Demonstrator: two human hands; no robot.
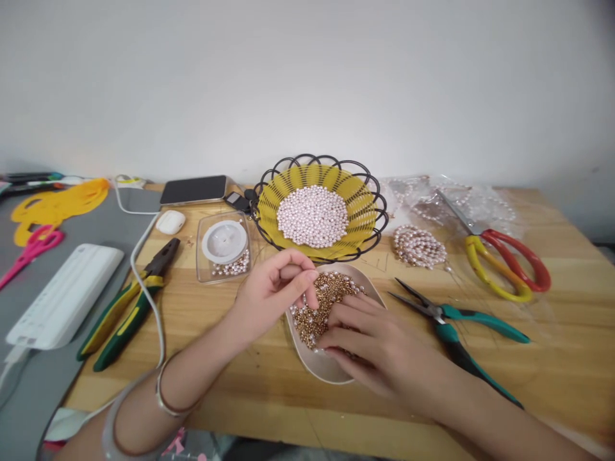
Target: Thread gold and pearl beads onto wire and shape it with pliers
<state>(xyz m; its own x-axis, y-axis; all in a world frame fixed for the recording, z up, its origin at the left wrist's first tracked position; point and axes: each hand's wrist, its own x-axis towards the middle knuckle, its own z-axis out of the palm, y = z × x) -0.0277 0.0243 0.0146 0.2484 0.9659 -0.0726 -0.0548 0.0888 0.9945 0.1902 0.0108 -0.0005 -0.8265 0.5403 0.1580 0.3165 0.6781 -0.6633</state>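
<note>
My left hand (283, 285) is raised over the left rim of a pale oval bowl (319, 371), thumb and fingertips pinched together. Whatever sits in that pinch, if anything, is too small to make out. Inside the bowl lies a heap of gold and pearl beads (307, 320). My right hand (375, 339) reaches into the heap from the right, its fingers curled down and close together. Its fingertips are partly hidden, so I cannot see what they grip. Just behind the bowl stands a yellow and black basket (362, 221) of pinkish-white pearl beads (312, 216).
At right are needle-nose pliers (439, 314), red-and-yellow-handled scissors (504, 259) and a coiled bead chain (419, 246). Leftward lie a clear box (202, 256) with a white spool (224, 241), a phone (193, 190), green-yellow pliers (134, 298), a white cable (156, 314) and a power bank (67, 294).
</note>
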